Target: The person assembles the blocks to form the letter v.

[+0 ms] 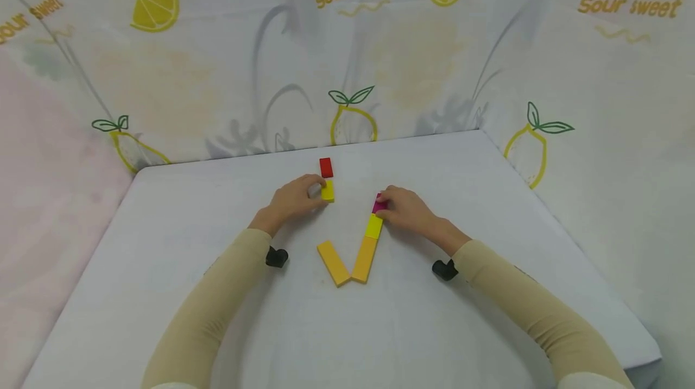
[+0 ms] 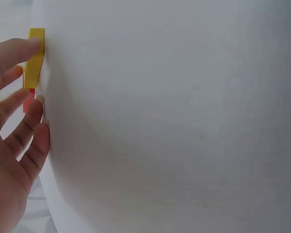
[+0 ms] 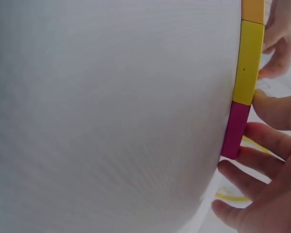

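Left hand point(image 1: 295, 197) sits on the table point(image 1: 163, 292) a bit back of centre, fingers curled loosely, fingertips on the left side of a small yellow block point(image 1: 328, 191). Left wrist view: one fingertip point(image 2: 33, 44) presses the yellow block point(image 2: 34, 63), the others lie relaxed beside it. Contact looks like a touch or light pinch; can't tell if the thumb closes on it.

Red block point(image 1: 326, 167) lies just beyond the yellow one, toward the back edge, small gap between them. It's a sliver in the left wrist view point(image 2: 31, 94), behind the fingers.

Right hand point(image 1: 404, 208) is right of centre, fingers bent down onto the right side of a magenta block point(image 1: 378, 203). In the right wrist view the fingertips point(image 3: 264, 104) rest against the edge where the magenta block point(image 3: 235, 128) meets a lime-yellow block point(image 3: 247, 60). The hand covers part of the magenta block in the head view.

Layout, middle of the table: magenta block, lime-yellow block point(image 1: 373, 226) and a long orange block point(image 1: 365, 259) run end to end, touching, in a slightly tilted line toward the front edge. A second orange block point(image 1: 333, 263) angles off to the left; its near end meets the first orange one, making a V that opens toward the back edge.

Both forearms in beige sleeves point(image 1: 217, 310), a black wrist unit point(image 1: 276, 257) under each. Lemon-print cloth point(image 1: 380, 45) walls the back and sides.
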The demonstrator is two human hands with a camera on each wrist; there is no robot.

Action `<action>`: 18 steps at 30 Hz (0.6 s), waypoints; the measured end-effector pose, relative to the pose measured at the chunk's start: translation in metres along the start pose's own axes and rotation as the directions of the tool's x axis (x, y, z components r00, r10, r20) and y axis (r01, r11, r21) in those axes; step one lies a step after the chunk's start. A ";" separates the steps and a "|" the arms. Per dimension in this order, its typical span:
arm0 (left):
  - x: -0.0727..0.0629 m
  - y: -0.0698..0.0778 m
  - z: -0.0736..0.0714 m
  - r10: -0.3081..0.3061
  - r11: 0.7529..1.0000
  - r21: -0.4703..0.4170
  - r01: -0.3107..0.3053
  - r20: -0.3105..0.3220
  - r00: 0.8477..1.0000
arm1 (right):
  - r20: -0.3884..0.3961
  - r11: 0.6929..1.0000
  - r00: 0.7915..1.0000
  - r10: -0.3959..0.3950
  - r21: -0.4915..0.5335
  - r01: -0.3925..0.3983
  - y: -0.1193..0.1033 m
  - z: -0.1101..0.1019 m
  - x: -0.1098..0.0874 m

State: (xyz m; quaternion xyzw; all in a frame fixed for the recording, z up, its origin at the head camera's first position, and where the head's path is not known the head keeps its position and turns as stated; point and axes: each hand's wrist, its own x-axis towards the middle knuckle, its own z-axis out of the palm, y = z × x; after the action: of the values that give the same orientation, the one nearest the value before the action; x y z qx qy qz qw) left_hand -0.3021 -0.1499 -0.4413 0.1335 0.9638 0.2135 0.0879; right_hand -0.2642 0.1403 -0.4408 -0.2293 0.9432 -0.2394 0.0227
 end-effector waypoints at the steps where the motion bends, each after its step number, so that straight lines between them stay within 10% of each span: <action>1: 0.000 -0.001 0.000 0.001 1.000 0.004 -0.001 0.003 1.000 | 0.003 1.000 1.000 0.005 0.005 -0.005 -0.001 0.000 0.000; 18: 0.000 -0.004 0.000 0.033 0.999 0.008 -0.033 -0.017 0.999 | -0.005 1.000 1.000 0.012 0.011 -0.012 0.000 0.001 0.001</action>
State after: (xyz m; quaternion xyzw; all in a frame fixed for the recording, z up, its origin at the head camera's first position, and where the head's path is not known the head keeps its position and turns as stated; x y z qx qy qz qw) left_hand -0.3031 -0.1528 -0.4431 0.1477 0.9630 0.2125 0.0754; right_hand -0.2646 0.1398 -0.4419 -0.2226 0.9434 -0.2448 0.0229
